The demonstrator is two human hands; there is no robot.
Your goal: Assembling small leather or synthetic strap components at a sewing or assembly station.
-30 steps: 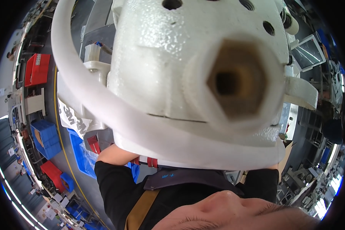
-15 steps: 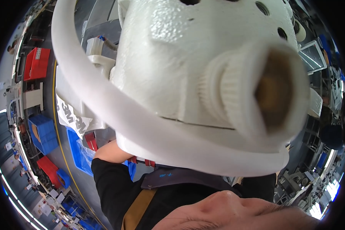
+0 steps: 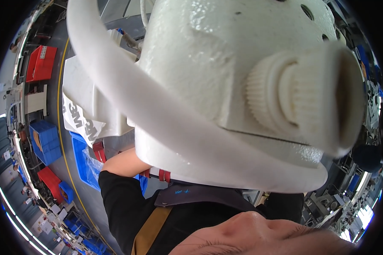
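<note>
Both hands are hidden behind a bulky white machine [image 3: 191, 76], so I cannot tell whether the fingers are grasping it, clenched or loose. The left forearm [image 3: 125, 162] comes out of a black sleeve [image 3: 120, 191] and disappears behind the machine's lower left edge; the right sleeve [image 3: 284, 205] shows under its lower right part. The machine fills the middle and top of the view, close to the camera. A ribbed knob [image 3: 304, 100] sticks out from its right side, the dark open end turned rightward. A smooth white band [image 3: 170, 114] curves across the front from upper left to lower right; whether it touches the casing is unclear. Just below the machine is a red piece [image 3: 164, 175], near the dark apron [image 3: 191, 198]. Farther left are a blue tray [image 3: 79, 155] with clear plastic [image 3: 92, 168] in it, a white box [image 3: 78, 80], a yellow floor line [image 3: 60, 123], and a blue bin [image 3: 51, 146].
</note>
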